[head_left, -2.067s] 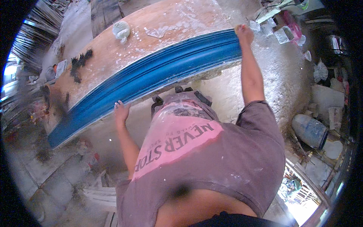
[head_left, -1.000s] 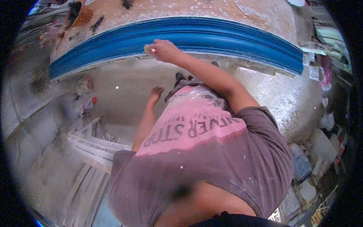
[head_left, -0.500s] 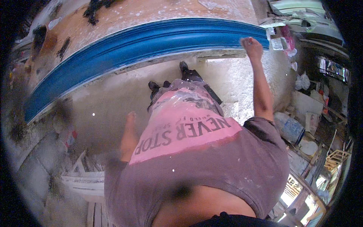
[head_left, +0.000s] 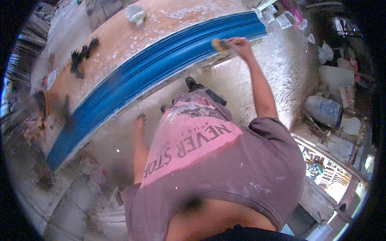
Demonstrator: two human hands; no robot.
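Observation:
A long blue moulding form (head_left: 161, 66) with ridges along its length lies across the workbench. My right hand (head_left: 242, 47) is closed around a brush (head_left: 220, 45) with tan bristles, held over the near edge of the form toward its right end. The brush is slightly blurred, and I cannot tell whether its bristles touch the blue surface. My left hand (head_left: 140, 119) hangs low beside my body on the near side of the form; its small, dim fingers look loose and nothing shows in them.
White-spotted brown bench top (head_left: 181, 20) extends behind the form, bearing a crumpled whitish lump (head_left: 135, 15) and dark fibrous clumps (head_left: 83, 58). Clear plastic pieces (head_left: 285, 20) lie past the right end. A blue drum (head_left: 323, 110) lies among clutter at right.
My right hand has moved left along the form, and the brush now shows clearly in it. The view has turned, bringing more of the bench's far left into sight.

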